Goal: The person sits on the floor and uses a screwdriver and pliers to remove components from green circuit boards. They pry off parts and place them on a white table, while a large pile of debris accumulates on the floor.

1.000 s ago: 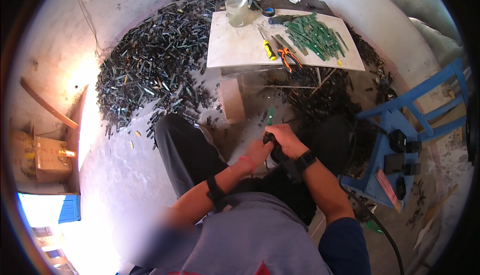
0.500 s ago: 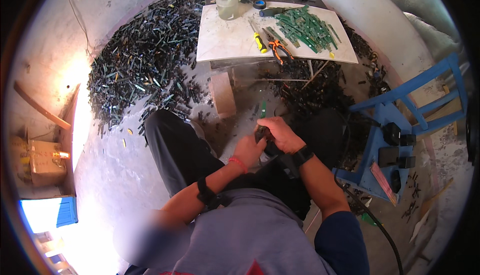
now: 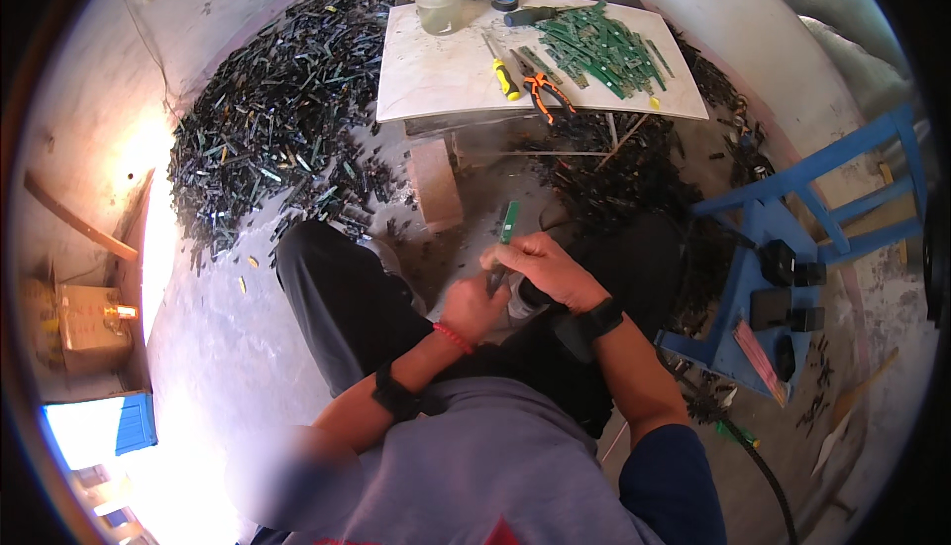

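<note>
My left hand and my right hand are together over my lap, both with fingers curled. A narrow green circuit-board strip sticks up beyond the fingertips of my right hand, which pinches its lower part. My left hand is closed just below, around a dark piece that shows only partly between the hands. Whether the dark piece and the strip are joined is hidden by my fingers.
Ahead, a white-topped low table holds a pile of green strips, orange-handled pliers, a yellow screwdriver, a tape roll and a plastic tub. Dark strips heap at left. A blue chair stands right.
Both hands have shifted slightly left, and the left has moved a little lower. More of the green strip now shows above the right hand's fingers. The view has tilted slightly.
</note>
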Tool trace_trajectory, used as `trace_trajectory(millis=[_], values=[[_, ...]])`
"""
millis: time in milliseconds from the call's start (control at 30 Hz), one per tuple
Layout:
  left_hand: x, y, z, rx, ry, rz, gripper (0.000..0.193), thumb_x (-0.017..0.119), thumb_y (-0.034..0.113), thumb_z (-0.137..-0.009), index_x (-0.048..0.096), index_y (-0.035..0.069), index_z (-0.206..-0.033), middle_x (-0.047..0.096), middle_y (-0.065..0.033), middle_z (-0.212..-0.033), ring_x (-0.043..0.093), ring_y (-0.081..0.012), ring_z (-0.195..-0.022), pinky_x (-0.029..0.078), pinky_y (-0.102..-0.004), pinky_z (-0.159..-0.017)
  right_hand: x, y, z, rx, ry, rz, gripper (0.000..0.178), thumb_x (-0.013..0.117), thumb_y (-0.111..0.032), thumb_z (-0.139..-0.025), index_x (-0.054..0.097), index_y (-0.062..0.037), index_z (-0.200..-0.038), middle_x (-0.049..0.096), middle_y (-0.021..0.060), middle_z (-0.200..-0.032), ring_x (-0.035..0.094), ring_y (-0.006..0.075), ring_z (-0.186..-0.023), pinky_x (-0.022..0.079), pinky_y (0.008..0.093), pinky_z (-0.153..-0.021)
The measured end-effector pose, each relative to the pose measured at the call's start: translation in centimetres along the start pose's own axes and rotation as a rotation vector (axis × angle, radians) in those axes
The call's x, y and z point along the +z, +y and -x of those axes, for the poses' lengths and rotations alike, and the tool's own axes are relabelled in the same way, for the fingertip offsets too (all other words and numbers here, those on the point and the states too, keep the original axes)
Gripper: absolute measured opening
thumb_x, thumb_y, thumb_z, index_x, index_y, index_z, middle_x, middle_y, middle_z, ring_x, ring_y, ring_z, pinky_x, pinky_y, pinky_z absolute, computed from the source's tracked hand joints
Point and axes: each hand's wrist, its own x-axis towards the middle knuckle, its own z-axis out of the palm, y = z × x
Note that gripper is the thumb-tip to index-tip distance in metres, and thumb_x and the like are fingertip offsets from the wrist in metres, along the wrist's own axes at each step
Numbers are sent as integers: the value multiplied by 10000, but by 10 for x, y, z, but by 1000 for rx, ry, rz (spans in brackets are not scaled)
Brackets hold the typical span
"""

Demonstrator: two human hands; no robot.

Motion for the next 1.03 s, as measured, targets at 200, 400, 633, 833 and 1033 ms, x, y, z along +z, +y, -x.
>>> trace_trajectory(millis=[200,400,633,833,1033], values=[[2,-8,-3,52,24,-100,280,632,273,-763,606,-5,-739,586,-229,-626,592,-411,-605,478,-491,-579,-3,-7,3,-79,-13,159,277,563,-223,-931,674,21,-1001,659,27,-836,559,77,-765,449,240,-688],[0,-3,-5,74,44,-146,250,629,278,-764,612,28,-764,592,-210,-621,599,-391,-596,477,-481,-572,-9,-14,6,-82,-31,145,168,571,-85,-907,677,13,-994,682,55,-957,594,95,-893,466,246,-804],[-5,2,-9,82,78,-140,236,636,269,-761,609,35,-772,600,-194,-627,609,-379,-610,483,-468,-579,-11,-8,5,-159,-56,37,191,585,8,-866,662,11,-1041,656,92,-1061,598,138,-985,465,264,-875],[-3,0,-10,-15,10,-56,256,640,294,-782,618,42,-744,601,-196,-638,606,-390,-627,483,-473,-588,-12,-7,4,-203,-91,-42,230,572,56,-851,655,4,-1059,633,100,-1134,588,162,-1053,466,284,-905],[-6,5,-9,-89,-10,-57,289,646,322,-794,637,43,-721,601,-209,-641,609,-395,-645,489,-477,-608,-10,-7,4,-184,-87,-28,234,573,36,-862,659,-27,-1071,632,102,-1145,586,166,-1068,468,288,-904]])
